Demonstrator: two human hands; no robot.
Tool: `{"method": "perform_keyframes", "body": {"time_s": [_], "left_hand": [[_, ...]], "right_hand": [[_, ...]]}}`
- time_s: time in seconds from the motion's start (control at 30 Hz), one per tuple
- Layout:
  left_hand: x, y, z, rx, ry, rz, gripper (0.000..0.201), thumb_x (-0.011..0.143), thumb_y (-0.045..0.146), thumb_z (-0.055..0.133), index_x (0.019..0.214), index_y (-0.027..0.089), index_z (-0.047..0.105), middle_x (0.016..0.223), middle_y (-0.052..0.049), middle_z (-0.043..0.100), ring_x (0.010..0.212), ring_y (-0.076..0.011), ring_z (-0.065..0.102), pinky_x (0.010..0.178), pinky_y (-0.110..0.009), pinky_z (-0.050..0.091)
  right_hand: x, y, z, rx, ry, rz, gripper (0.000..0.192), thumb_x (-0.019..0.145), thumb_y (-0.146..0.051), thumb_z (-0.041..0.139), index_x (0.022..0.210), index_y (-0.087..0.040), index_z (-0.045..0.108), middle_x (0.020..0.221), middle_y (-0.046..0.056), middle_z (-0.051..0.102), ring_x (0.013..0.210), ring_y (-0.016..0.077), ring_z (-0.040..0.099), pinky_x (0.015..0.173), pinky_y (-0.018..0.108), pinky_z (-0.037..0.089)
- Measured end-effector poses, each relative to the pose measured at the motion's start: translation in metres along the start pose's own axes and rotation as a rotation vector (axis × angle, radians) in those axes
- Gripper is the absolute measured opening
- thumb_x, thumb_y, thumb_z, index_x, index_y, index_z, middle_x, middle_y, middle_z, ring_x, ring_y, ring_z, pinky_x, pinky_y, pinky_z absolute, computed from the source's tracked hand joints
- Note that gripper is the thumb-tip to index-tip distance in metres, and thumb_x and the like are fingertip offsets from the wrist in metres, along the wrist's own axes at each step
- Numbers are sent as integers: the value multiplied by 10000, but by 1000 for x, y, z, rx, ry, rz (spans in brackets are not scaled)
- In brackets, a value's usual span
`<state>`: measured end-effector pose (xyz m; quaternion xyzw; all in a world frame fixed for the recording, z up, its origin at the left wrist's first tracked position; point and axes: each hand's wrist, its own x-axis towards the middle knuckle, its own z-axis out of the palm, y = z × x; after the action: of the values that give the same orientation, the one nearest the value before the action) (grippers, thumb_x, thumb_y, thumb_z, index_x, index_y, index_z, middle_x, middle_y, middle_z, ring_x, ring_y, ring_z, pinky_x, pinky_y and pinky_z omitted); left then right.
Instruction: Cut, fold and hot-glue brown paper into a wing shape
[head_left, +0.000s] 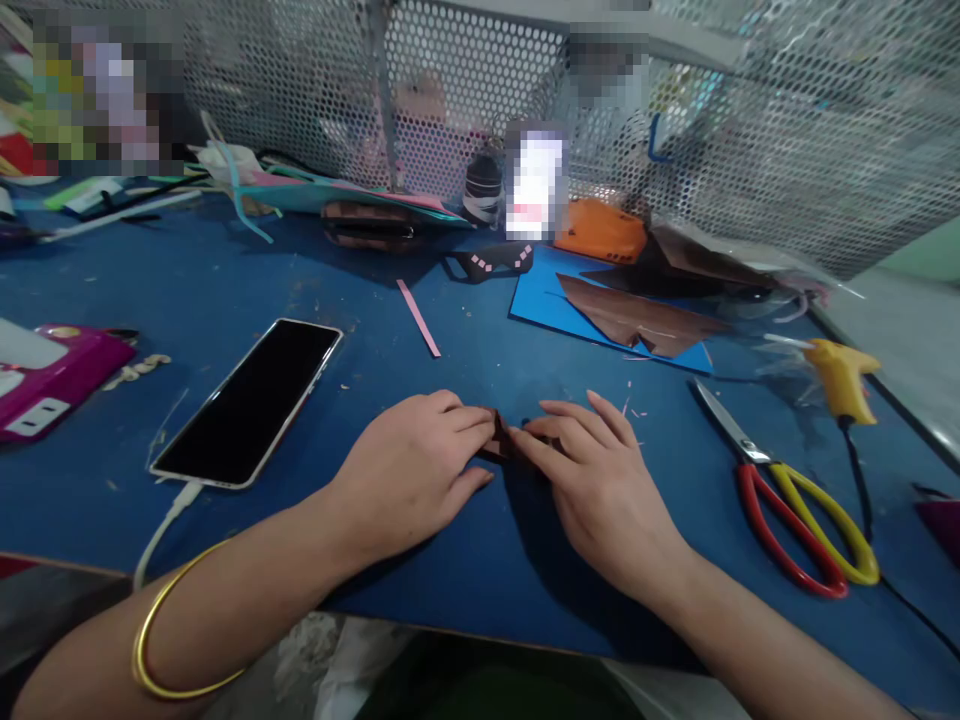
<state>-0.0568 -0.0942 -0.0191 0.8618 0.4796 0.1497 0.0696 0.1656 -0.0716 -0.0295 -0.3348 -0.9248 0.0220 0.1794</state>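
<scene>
A small folded piece of brown paper (pixel 501 437) lies on the blue table (pixel 225 290) at the middle front. My left hand (pixel 409 470) pinches its left side with curled fingers. From the right, my right hand (pixel 600 480) presses on it with fingertips, palm down. Most of the paper is hidden under my fingers. A gold bangle (pixel 161 625) circles my left wrist.
A black phone (pixel 251 400) on a white cable lies left of my hands. Red-and-yellow scissors (pixel 787 505) and a yellow glue gun (pixel 840 375) lie to the right. Blue card with brown paper (pixel 637 320), a pink strip (pixel 418 318) and a perforated metal screen (pixel 750 120) stand behind.
</scene>
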Motion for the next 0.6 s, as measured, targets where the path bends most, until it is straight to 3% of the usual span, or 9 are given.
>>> {"method": "perform_keyframes", "body": {"time_s": [0.3, 0.6], "left_hand": [[0, -1, -3, -40, 65, -30, 267, 895, 280, 617, 1140, 195, 680, 1165, -56, 717, 1029, -255, 666, 859, -405, 551], [6, 0, 0, -57, 79, 154, 316, 840, 213, 621, 1142, 144, 682, 1180, -94, 716, 1179, -269, 596, 1033, -451, 489]], "right_hand": [[2, -7, 2, -155, -8, -101, 385, 926, -74, 434, 1241, -127, 649, 1160, 104, 680, 1280, 295, 488, 1170, 539, 234], [-1, -4, -3, -91, 64, -78, 356, 932, -75, 437, 1207, -138, 653, 1164, 99, 687, 1293, 271, 497, 1172, 519, 258]]}}
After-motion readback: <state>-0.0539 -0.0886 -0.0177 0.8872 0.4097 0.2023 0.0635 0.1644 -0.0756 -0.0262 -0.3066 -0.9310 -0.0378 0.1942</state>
